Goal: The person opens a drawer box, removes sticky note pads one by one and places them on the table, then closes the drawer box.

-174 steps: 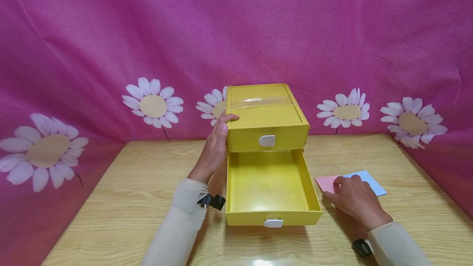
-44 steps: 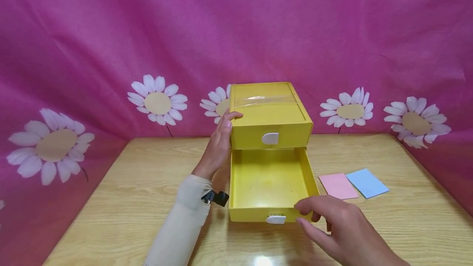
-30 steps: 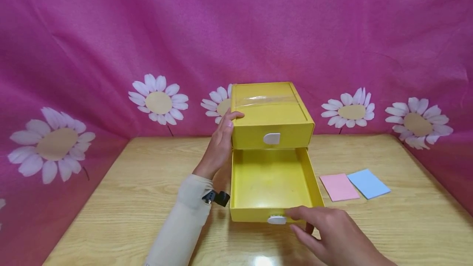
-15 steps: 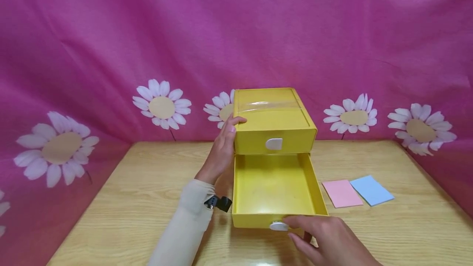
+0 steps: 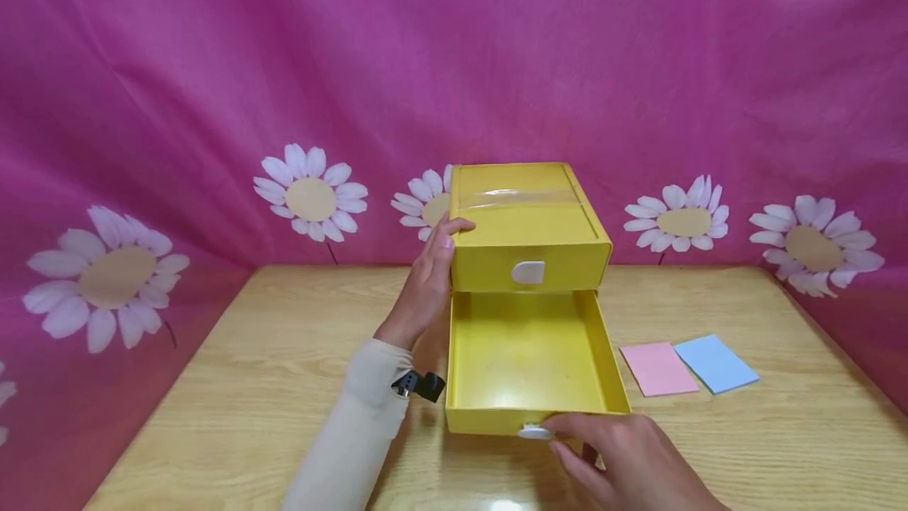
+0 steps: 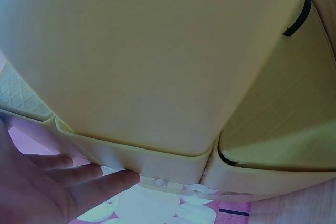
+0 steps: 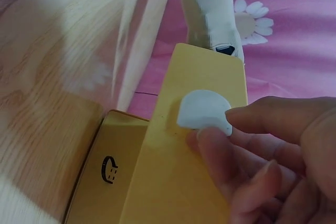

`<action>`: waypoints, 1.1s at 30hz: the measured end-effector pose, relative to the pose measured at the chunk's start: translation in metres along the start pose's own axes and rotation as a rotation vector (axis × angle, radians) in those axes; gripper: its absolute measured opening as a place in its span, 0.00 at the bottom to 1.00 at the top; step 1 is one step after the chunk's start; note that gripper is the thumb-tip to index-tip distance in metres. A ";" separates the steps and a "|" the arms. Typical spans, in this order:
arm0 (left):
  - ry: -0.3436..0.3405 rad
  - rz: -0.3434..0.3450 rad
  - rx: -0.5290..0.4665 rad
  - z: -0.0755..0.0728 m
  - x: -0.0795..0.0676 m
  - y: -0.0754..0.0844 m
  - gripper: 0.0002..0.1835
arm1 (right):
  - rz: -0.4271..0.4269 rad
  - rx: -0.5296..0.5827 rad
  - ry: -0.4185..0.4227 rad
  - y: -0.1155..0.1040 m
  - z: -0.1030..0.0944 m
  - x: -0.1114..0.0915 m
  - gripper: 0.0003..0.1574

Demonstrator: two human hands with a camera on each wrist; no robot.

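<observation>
A yellow two-drawer box [image 5: 528, 219] stands on the table with its lower drawer [image 5: 532, 349] pulled out, bare inside. My left hand [image 5: 424, 282] steadies the left side of the box, one fingertip over its top edge. The left wrist view shows its fingers [image 6: 107, 184] straight along the yellow wall. At the lower drawer's front, my right hand [image 5: 627, 452] pinches the right end of the white drawer handle [image 7: 205, 109] between thumb and index finger. A pink sticky-note pad [image 5: 660, 369] and a blue sticky-note pad [image 5: 716, 363] lie flat right of the drawer.
The wooden table [image 5: 284, 353] carries everything. Behind and at both sides hangs a magenta cloth [image 5: 454, 54] with printed daisies. The upper drawer [image 5: 489, 268] is closed, and clear tape [image 5: 521, 197] crosses the box top.
My right hand has left the sticky-note pads, come left along the drawer front and taken hold of the lower drawer handle. The left hand keeps its place on the box.
</observation>
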State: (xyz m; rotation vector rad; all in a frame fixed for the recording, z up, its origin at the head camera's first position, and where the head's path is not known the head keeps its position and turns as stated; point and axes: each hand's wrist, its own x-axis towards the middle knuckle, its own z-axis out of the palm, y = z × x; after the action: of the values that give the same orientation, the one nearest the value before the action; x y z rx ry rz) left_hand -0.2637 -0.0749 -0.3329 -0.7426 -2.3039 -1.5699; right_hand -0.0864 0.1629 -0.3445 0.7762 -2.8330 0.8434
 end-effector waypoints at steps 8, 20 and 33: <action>0.002 0.004 0.008 0.001 -0.001 0.001 0.24 | -0.085 -0.046 0.099 0.003 0.006 -0.002 0.05; 0.000 0.023 0.028 -0.001 0.001 0.001 0.25 | -0.115 -0.121 0.215 0.001 0.010 -0.002 0.08; -0.008 0.007 -0.010 0.001 0.000 0.002 0.24 | -0.217 -0.143 0.332 0.004 0.016 -0.001 0.11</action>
State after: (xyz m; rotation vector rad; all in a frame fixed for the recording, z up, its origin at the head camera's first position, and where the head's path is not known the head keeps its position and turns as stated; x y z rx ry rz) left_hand -0.2623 -0.0739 -0.3318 -0.7599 -2.2985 -1.5790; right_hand -0.0865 0.1578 -0.3602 0.8179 -2.4354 0.6587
